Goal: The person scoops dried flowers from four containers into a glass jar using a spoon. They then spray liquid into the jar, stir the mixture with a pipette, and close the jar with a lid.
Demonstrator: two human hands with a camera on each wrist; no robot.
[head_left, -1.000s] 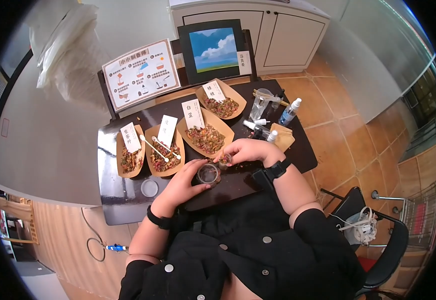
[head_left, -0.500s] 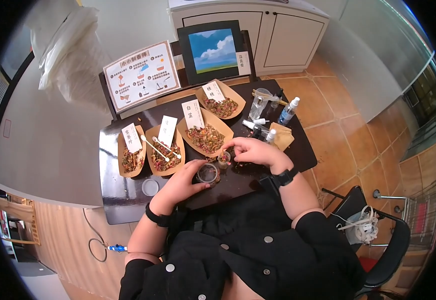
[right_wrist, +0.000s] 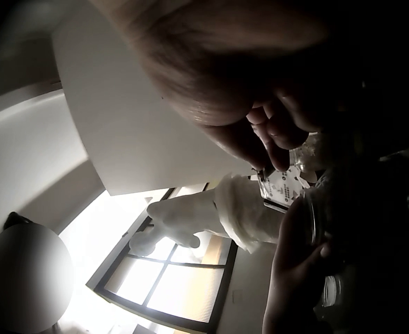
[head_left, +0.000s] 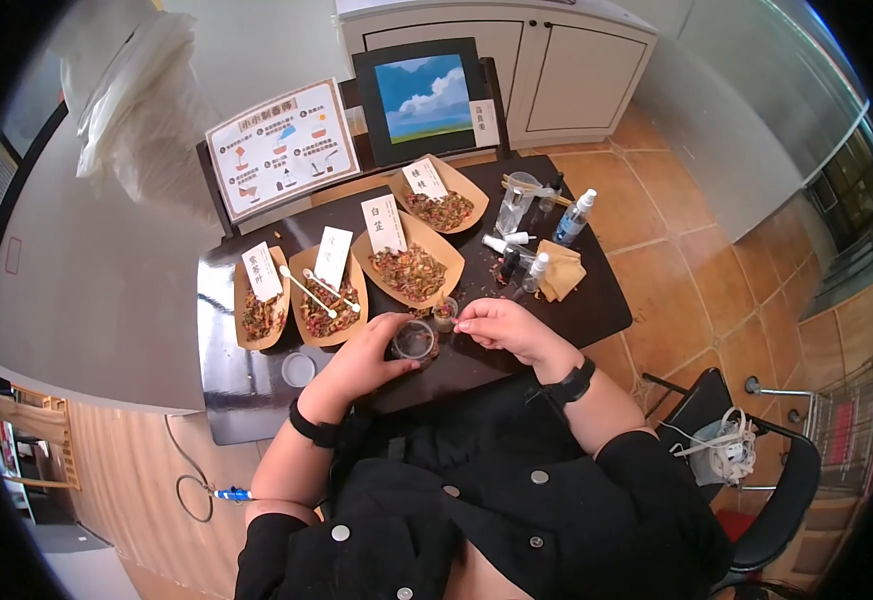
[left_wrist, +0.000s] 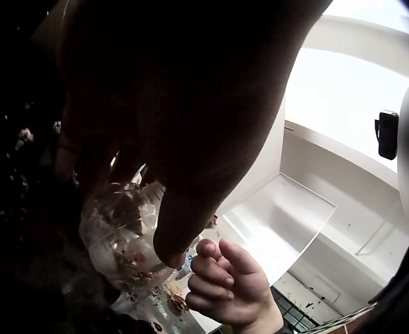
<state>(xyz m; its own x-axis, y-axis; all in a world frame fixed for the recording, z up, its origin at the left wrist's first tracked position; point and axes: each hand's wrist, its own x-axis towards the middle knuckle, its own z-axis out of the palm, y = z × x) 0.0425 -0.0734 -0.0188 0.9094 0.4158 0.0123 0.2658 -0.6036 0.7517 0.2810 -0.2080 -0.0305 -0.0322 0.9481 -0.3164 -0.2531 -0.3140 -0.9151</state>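
Observation:
In the head view my left hand (head_left: 365, 357) grips a clear round plastic jar (head_left: 415, 341) on the dark table, thumb at its near side and fingers at its far side. The left wrist view shows herb bits through the jar's wall (left_wrist: 129, 243). Beside it stands a small clear cup (head_left: 446, 318) filled with dried herbs. My right hand (head_left: 513, 330) is right next to this cup, thumb and forefinger pinching a small pinkish bit at its rim; the other fingers are curled in. Paper trays of mixed dried herbs, the nearest a large tray (head_left: 454, 270), lie beyond both hands.
White scoops (head_left: 307, 292) lie across one tray. A clear round lid (head_left: 298, 370) sits at the left. Spray bottles (head_left: 575, 218), a measuring cup (head_left: 516, 208) and brown paper bags (head_left: 561, 272) occupy the right. An instruction sheet (head_left: 282, 150) and a framed picture (head_left: 422, 97) stand behind.
My right hand has drawn back from over the small cup's top to its right side, its fingers curling in. The left hand keeps its grip on the jar.

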